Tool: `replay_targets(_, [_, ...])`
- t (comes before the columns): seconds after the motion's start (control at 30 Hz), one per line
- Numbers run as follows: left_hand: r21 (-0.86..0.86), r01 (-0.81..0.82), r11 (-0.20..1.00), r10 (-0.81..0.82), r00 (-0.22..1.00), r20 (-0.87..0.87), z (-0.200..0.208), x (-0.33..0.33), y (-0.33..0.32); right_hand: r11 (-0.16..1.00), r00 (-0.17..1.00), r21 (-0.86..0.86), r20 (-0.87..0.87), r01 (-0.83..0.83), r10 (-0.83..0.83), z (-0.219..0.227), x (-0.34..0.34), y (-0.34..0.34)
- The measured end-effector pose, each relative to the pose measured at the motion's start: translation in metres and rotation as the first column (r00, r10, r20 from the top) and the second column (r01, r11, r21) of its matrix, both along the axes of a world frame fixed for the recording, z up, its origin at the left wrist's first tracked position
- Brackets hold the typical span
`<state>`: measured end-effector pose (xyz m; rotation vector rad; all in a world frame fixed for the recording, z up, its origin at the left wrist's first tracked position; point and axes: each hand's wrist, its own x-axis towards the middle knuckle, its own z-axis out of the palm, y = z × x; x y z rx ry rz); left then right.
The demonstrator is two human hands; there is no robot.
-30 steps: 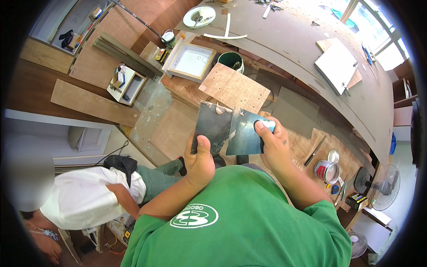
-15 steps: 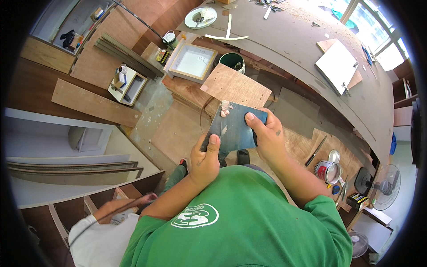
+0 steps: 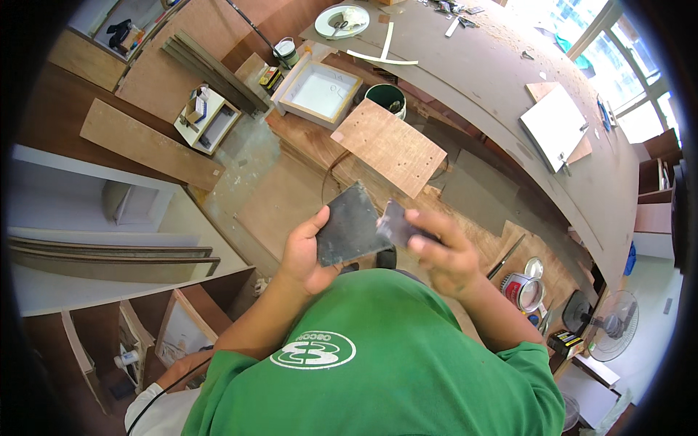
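Note:
My left hand point(image 3: 302, 251) grips a dark, squarish flat spreader plate point(image 3: 349, 227) by its left and lower edges, with the face tilted up toward me. In my right hand point(image 3: 449, 253) is a smaller-looking dark spreader point(image 3: 399, 224), pinched between thumb and fingers. A pale pinkish smear of filler point(image 3: 382, 226) sits on its left end, close to the right edge of the left plate. Whether the two plates touch I cannot tell. The right hand is slightly blurred. Just beyond both hands lies a plywood piece point(image 3: 390, 149) with small holes.
An open can point(image 3: 520, 293) and a long dark tool point(image 3: 507, 256) rest on plywood at right, near a fan point(image 3: 616, 325). Ahead stand a drawer box point(image 3: 347, 112) and a green bucket point(image 3: 385, 100) below a large worktable point(image 3: 487, 87). Another person's white sleeve point(image 3: 167, 407) is at lower left.
The two plates, overlapped in both hands before, are now separate, one per hand. The lumps of filler at their top are gone from there; a smear shows on the right spreader. My view shifted slightly.

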<state>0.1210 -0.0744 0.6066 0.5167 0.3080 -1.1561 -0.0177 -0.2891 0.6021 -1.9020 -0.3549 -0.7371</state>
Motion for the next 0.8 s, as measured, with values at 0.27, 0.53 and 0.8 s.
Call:
replay_targets(0.27, [0.038,0.028,0.999,-0.032,0.995,0.099,0.016,-0.016,-0.003,0.964,0.997,-0.259,-0.036,0.054,-0.066,-0.018,0.006,-0.002])
replay_targets(0.53, [-0.004,0.022,1.0,-0.021,0.978,0.207,0.024,-0.017,0.009,0.777,0.956,-0.602,-0.293,-0.184,-0.001,-0.02,-0.002,-0.033])
replay_targets(0.8, [0.099,-0.086,0.991,0.034,0.898,0.438,0.031,0.015,0.017,0.904,0.752,0.375,-0.651,0.205,0.1,-0.031,0.008,-0.064])
